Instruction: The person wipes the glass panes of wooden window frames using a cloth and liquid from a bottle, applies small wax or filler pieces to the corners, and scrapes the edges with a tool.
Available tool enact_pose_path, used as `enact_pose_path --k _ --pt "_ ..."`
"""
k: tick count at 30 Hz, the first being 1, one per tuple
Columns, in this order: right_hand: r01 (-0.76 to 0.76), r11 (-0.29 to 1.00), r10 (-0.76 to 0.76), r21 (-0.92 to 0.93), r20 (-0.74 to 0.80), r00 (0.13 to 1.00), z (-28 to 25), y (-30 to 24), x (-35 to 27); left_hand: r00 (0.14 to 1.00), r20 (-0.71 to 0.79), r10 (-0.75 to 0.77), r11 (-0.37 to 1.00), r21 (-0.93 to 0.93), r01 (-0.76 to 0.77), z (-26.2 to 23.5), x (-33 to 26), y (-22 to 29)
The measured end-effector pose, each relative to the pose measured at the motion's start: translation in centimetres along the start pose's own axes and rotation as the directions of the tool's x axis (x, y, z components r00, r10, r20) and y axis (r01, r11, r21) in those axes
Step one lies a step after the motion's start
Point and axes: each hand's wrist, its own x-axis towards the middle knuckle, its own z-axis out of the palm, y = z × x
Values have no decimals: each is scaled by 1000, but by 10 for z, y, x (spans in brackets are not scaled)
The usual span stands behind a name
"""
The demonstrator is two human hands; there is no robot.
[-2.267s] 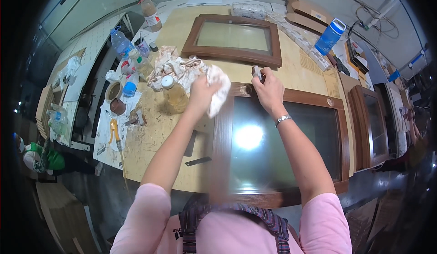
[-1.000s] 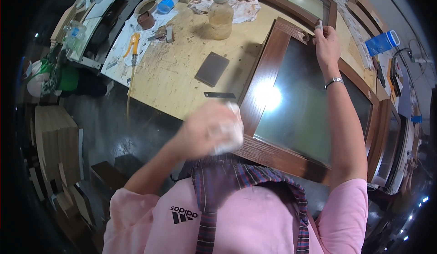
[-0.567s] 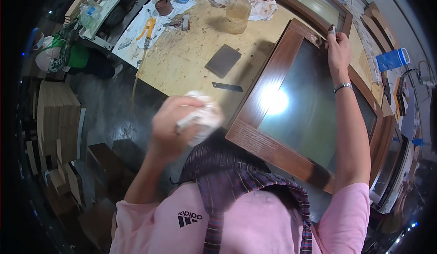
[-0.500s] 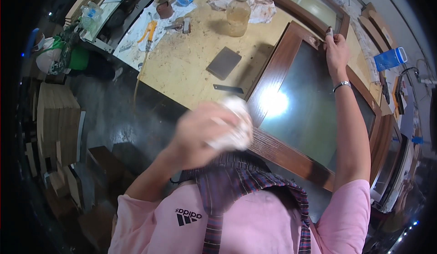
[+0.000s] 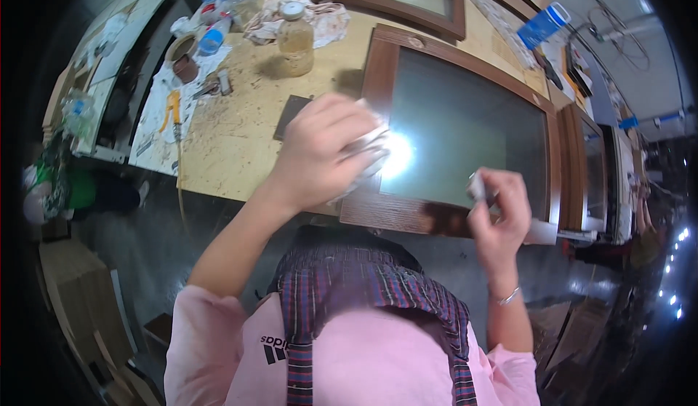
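A brown wood-framed glass cabinet door (image 5: 407, 217) lies on the workbench in front of me, a bright glare on its pane. My left hand (image 5: 323, 148) is closed around a crumpled white cloth (image 5: 367, 151), at the door's left side; motion blurs it slightly. Over the near right part of the door, my right hand (image 5: 500, 206) pinches a small pale piece (image 5: 476, 186) between thumb and fingers. Its kind is too small to make out. A dark flat sheet (image 5: 291, 115) on the bench is partly hidden behind my left hand.
A capped jar of cloudy liquid (image 5: 296, 42) stands beyond my left hand, before a stained rag (image 5: 327, 22). A yellow air blow gun (image 5: 173, 111) with a hose lies at the bench's left. Another framed panel (image 5: 462, 24) lies at the back. A person (image 5: 80, 184) is at far left.
My view has swung, so the door now lies more squarely before me. My right hand has come from its far edge to the near side. The left hand, still holding the cloth, has moved forward.
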Motion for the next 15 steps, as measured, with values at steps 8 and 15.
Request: enact_pose_path --k 8,15 --pt "185 979 -182 -85 35 983 54 -55 -61 985 158 -76 994 -63 87 77 28 -32" --pt "214 976 -212 -47 37 976 84 -76 -60 989 144 -25 996 -80 37 80 25 -35"
